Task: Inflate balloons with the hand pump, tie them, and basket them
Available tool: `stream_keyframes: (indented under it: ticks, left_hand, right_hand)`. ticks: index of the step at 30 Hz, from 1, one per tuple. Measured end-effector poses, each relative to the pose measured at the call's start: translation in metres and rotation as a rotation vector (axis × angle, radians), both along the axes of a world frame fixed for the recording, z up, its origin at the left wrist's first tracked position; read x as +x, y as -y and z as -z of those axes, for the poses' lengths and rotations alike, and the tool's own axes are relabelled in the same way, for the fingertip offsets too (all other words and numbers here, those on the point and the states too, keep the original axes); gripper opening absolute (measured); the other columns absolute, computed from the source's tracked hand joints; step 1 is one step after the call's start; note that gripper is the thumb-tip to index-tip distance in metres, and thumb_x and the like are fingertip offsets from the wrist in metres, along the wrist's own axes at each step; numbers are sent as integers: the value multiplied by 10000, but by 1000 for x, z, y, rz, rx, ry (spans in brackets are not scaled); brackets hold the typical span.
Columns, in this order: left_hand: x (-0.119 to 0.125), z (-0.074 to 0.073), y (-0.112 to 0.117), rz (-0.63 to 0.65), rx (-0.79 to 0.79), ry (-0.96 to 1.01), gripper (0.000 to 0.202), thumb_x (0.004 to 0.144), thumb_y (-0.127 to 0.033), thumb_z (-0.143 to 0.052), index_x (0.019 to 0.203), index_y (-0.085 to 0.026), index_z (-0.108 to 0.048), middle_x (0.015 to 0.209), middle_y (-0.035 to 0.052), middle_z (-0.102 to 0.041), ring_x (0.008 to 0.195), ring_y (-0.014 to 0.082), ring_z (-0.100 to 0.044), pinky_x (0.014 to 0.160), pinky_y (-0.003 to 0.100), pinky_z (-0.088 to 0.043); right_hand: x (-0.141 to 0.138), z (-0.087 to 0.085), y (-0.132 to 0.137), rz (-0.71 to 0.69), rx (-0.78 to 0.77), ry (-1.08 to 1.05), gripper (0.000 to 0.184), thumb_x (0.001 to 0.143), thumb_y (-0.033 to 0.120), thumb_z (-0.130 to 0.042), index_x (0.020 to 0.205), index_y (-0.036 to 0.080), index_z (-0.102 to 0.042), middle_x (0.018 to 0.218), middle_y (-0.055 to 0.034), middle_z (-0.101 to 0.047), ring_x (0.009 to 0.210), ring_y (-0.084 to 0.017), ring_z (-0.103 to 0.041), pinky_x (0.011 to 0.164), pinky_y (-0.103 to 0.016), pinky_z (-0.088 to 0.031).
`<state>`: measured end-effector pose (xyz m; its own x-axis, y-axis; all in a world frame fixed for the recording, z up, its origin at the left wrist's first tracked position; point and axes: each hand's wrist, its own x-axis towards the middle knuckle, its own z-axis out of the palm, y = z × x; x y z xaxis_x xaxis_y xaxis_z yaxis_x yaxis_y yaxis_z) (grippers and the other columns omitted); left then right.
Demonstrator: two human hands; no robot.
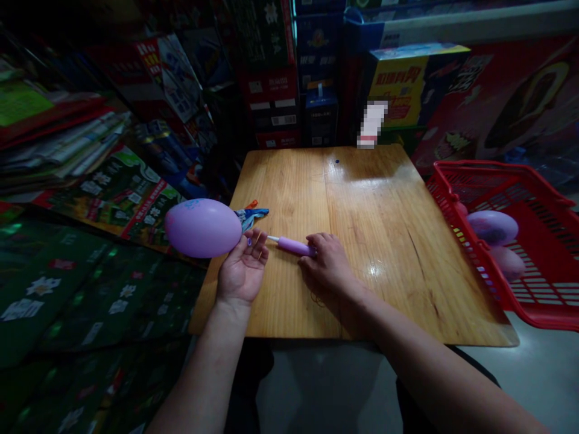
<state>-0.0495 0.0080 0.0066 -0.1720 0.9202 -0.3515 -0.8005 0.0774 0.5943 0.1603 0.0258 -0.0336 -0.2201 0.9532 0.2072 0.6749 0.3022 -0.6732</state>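
Observation:
A purple inflated balloon (203, 229) hangs off the left edge of the wooden table, its neck pinched by my left hand (244, 271). That hand is palm up, with thumb and fingers closed at the balloon's neck. My right hand (330, 259) rests on the table, wrapped round the rear of a purple hand pump (292, 246). The pump's white nozzle points left toward my left hand and is apart from the balloon. Beyond my left fingers lie uninflated balloons, a blue one (257, 216) and an orange one (254, 204).
The wooden table (362, 211) has a small dark round piece (337, 161) near its back. A red basket (534, 313) at right holds purple balloons (493, 227). Green cartons (90, 295) stand left; stacked boxes (271, 90) line the back. Thin rubber bands (319, 299) lie near my right wrist.

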Motion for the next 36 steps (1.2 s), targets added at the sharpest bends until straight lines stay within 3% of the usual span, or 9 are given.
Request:
stream_keyframes:
  ticks: [5,7,10,15,20,27,31,36]
  left_hand:
    - [9,5,7,70,14,15,123,929,-190,-545,948,-185,-667,1098,54,-716,1074,177,-662,784,275,-542]
    - [14,7,10,112,19,25,110,918,-191,-564,951,-187,-669,1125,56,-708,1117,187,-644,811,285,-539]
    - [18,9,16,146,33,34,109,913,-195,-573,956,-188,-673,1161,61,-697,1176,200,-612,850,299,-532]
    - [27,0,45,178,83,27,102,905,-189,-586,931,-193,-685,1217,66,-677,1289,233,-528,944,362,-502]
    - [54,-15,125,207,77,103,84,885,-196,-621,903,-206,-702,1277,32,-650,1368,249,-438,1030,417,-458]
    - [81,-38,253,174,2,42,110,864,-230,-658,945,-207,-729,1379,40,-582,1384,254,-413,1031,369,-466]
    - [90,-48,305,165,30,16,128,833,-228,-691,947,-191,-736,1323,64,-621,1366,270,-435,1078,390,-423]
    - [99,-55,349,146,41,11,161,808,-220,-716,960,-172,-737,1296,69,-638,1339,274,-465,1105,399,-387]
  right_hand:
    - [-3,-16,8,71,143,-160,277,835,258,-621,1106,201,-615,1208,-149,-554,1158,-307,-481,981,-481,-382]
    - [-6,-25,14,31,165,-248,182,867,231,-580,1043,213,-622,1155,-131,-572,1108,-283,-511,945,-456,-405]
    - [-9,-36,25,-55,76,-382,64,890,251,-572,896,220,-628,929,-77,-605,857,-212,-553,782,-366,-440]
    - [-14,-46,67,-44,-206,-686,110,866,293,-617,797,209,-634,720,-11,-606,646,-146,-521,630,-293,-409]
    - [-19,-55,140,40,-485,-943,167,842,330,-639,765,181,-641,633,12,-574,552,-109,-476,533,-245,-366]
    - [-17,-86,253,11,-650,-1127,154,772,294,-708,783,159,-636,711,4,-611,579,-92,-474,536,-224,-350]
    - [-14,-97,303,-49,-654,-1158,213,732,306,-745,727,165,-585,674,32,-551,567,-83,-430,539,-221,-340]
    - [-9,-100,346,-91,-587,-1130,228,745,307,-725,713,176,-541,678,43,-511,566,-78,-394,540,-216,-332]
